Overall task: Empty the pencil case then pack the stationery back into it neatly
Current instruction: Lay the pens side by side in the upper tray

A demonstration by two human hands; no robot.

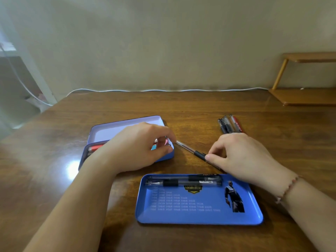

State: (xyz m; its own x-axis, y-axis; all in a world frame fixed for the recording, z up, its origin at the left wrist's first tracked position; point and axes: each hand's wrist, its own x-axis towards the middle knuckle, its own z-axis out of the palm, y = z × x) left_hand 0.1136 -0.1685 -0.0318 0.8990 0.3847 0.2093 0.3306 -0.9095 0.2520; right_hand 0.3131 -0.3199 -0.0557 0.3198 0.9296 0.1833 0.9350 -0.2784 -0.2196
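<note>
Pencil case (125, 130), hinged tin, open on wooden desk (54, 142), left of centre. Left hand (138, 148) curled over its near right corner, pinching small colourful items. Right hand (241, 157) pinching black gel pen (190, 150) lying beside case. Blue inner tray (200, 204) nearest, holding two pens (183, 180). Four pens (230, 124) grouped far right.

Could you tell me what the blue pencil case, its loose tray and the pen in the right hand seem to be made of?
The pencil case looks like thin painted metal: rolled rim, rounded corners, smooth pale interior.
The tray seems the same, glossy blue with a printed figure and text, though hard plastic cannot be ruled out.
The pen looks like clear plastic with a dark, probably rubbery, grip.
</note>
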